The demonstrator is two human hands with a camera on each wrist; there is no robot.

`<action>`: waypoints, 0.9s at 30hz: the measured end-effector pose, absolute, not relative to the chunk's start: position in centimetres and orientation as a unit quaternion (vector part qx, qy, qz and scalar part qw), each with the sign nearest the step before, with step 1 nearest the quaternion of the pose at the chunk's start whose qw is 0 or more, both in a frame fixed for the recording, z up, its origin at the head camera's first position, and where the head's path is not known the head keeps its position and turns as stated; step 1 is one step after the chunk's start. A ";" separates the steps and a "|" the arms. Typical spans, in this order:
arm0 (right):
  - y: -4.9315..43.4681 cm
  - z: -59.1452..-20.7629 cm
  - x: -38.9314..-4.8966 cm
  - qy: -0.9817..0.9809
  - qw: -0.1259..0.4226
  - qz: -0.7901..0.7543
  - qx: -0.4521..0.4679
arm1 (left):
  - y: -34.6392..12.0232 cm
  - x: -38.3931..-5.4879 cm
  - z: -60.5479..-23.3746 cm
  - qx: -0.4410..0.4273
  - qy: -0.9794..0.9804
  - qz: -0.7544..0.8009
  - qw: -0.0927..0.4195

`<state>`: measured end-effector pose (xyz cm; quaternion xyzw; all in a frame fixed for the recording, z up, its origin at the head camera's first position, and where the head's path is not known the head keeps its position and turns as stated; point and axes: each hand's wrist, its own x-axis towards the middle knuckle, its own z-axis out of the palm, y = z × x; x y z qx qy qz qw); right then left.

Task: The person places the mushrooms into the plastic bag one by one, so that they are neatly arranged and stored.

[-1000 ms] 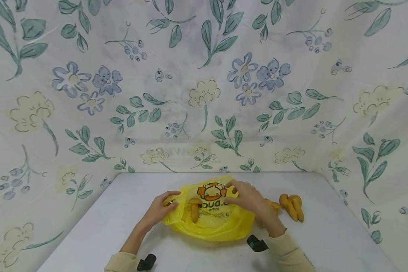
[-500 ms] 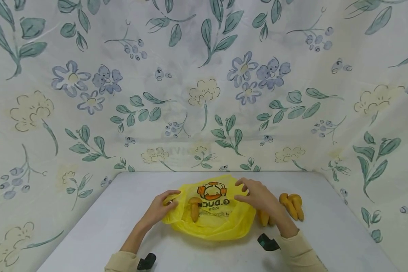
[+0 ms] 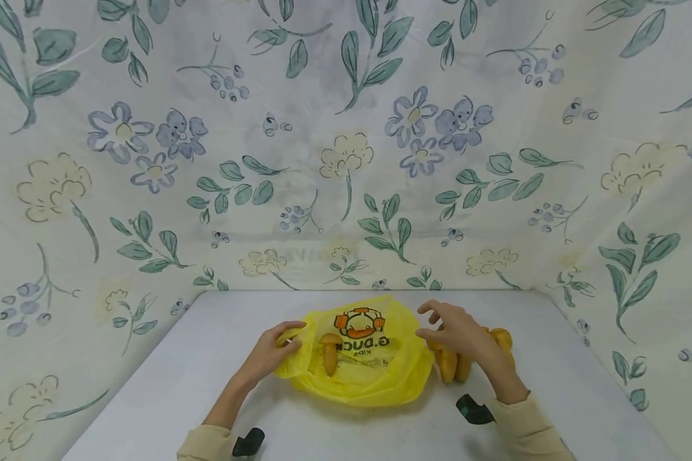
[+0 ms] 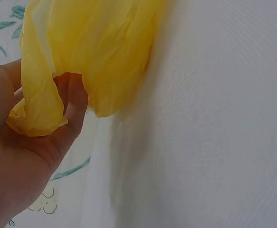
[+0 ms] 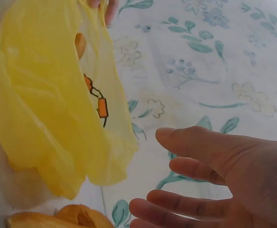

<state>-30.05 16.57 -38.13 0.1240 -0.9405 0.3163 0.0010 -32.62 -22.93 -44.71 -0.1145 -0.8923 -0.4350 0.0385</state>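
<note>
A yellow plastic bag point(image 3: 375, 381) with a cartoon duck print lies mouth-open on the white table. My left hand point(image 3: 269, 353) grips its left edge; in the left wrist view a handle loop point(image 4: 41, 107) hangs between thumb and fingers. Inside the bag, against the printed side, rests a tan-orange mushroom point(image 3: 330, 358). Just off the bag's right edge, my right hand point(image 3: 457, 331) is held with fingers loosely spread and holds nothing. Below that hand are mushrooms point(image 3: 448, 367), partly covered by it in the head view and visible at the bottom of the right wrist view.
Farther right, more mushrooms point(image 3: 502, 336) lie partly hidden behind my right hand and forearm. The white table point(image 3: 559, 390) ends at a hanging floral cloth point(image 3: 346, 192) at the back and sides. Each wrist carries a dark camera piece point(image 3: 474, 410).
My right hand has let go of the bag's right edge and moved to the right, over the mushrooms. The left hand and the mushroom in the bag stay in place.
</note>
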 end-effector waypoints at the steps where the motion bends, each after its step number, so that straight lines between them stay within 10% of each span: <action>1: 16.8 -38.2 -30.1 -0.941 -0.001 0.316 0.123 | -22.9 -32.6 -44.7 -0.114 -0.893 -0.435 0.038; 27: 22.0 -38.7 -30.1 -0.946 -0.037 0.303 0.112 | -23.1 -32.6 -44.6 -0.121 -0.889 -0.441 0.038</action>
